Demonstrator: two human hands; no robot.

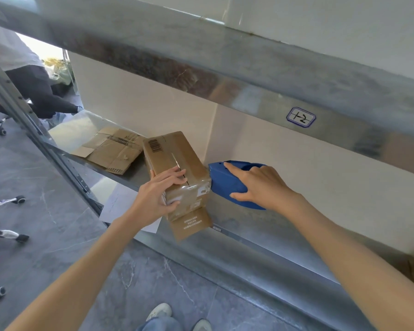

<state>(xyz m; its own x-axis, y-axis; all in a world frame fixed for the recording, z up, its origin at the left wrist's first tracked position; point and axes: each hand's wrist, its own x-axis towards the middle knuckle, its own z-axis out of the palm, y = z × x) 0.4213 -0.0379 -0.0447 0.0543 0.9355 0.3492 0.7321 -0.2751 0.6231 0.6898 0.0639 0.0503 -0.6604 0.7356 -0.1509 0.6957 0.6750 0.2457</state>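
Note:
A brown cardboard box (175, 154) lies on a metal shelf (237, 225), its near end flap hanging open over the shelf edge. My left hand (158, 194) grips the near top corner of the box, fingers over the top seam and thumb on the end face. A blue tape dispenser (225, 180) touches the right side of the box. My right hand (258, 185) holds the dispenser from above, index finger stretched along its top and thumb on its near side.
A flattened cardboard sheet (110, 149) lies on the shelf to the left. White paper (120, 206) sticks out under the box. An upper shelf beam carries a label "1-2" (300, 117). Another person (31, 84) and office chair wheels (14, 201) are at left. My shoes (160, 311) are below.

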